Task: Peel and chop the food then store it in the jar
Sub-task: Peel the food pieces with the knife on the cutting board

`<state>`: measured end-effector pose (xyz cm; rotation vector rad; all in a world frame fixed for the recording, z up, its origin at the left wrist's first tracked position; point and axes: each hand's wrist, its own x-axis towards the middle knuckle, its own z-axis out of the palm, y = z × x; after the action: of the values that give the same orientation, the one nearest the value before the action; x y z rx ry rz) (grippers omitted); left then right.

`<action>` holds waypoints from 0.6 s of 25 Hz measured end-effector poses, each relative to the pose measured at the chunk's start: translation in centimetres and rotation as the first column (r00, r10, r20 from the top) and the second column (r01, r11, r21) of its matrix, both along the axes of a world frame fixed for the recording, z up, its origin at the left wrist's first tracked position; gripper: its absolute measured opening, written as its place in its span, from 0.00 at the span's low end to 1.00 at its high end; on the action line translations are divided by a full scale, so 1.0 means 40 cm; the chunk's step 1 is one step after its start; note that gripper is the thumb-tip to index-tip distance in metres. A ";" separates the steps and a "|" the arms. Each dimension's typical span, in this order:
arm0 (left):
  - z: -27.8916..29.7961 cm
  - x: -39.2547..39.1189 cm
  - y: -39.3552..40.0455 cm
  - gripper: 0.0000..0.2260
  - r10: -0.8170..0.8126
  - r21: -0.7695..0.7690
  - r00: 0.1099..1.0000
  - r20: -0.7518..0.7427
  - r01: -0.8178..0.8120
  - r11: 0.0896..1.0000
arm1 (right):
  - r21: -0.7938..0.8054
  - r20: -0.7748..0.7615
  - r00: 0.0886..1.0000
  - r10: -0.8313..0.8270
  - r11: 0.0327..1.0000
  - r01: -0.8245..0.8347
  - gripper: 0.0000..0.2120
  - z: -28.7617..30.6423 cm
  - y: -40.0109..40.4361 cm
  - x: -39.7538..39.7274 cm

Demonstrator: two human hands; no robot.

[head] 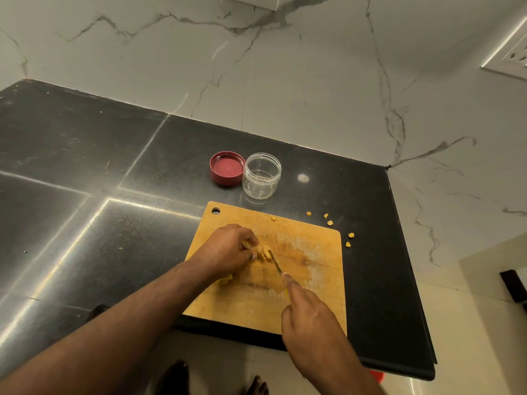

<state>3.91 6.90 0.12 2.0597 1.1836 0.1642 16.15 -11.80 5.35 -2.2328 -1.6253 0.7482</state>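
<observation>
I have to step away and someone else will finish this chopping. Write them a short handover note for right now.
Left hand holds the food piece down on the cutting board. Right hand grips the knife, blade at the food.
The jar stands open and empty behind the board, its red lid upside down beside it.
A few cut bits lie on the counter past the board.
Left: finish chopping, gather everything into the jar, close the lid.

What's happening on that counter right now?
A person is chopping a yellowish piece of food on a wooden cutting board. The left hand holds the food down while the right hand works a small knife against it. A clear jar stands open and empty behind the board, its red lid beside it. A few bits lie scattered on the counter.
</observation>
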 end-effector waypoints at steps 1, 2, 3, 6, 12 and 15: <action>0.000 -0.001 -0.002 0.13 0.004 -0.003 1.000 -0.002 -0.004 1.000 | 0.007 -0.017 1.000 -0.008 1.000 0.008 0.25 0.000 0.003 0.002; 0.001 0.000 -0.004 0.13 0.006 -0.002 1.000 -0.003 -0.006 1.000 | 0.008 -0.034 0.999 -0.011 1.000 0.011 0.25 -0.002 0.007 0.003; 0.001 0.000 -0.005 0.13 0.006 0.005 1.000 -0.004 -0.006 1.000 | 0.010 -0.048 0.999 -0.006 1.000 0.006 0.25 -0.005 0.011 0.003; 0.001 0.001 -0.006 0.12 0.011 0.016 1.000 0.004 -0.011 1.000 | 0.003 -0.071 0.997 0.000 1.000 0.000 0.25 -0.014 0.024 0.002; -0.003 -0.006 -0.004 0.13 0.025 0.029 0.999 0.021 -0.025 0.999 | 0.051 -0.096 0.995 0.011 0.999 -0.006 0.25 -0.017 0.026 -0.004; -0.007 -0.005 -0.001 0.13 0.016 0.050 1.000 0.018 -0.017 0.999 | 0.072 -0.057 0.998 0.042 0.997 -0.038 0.25 -0.024 0.032 -0.018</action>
<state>3.70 6.86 -0.15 2.0887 1.1973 0.2212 15.43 -10.51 4.39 -2.1154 -1.6476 0.7461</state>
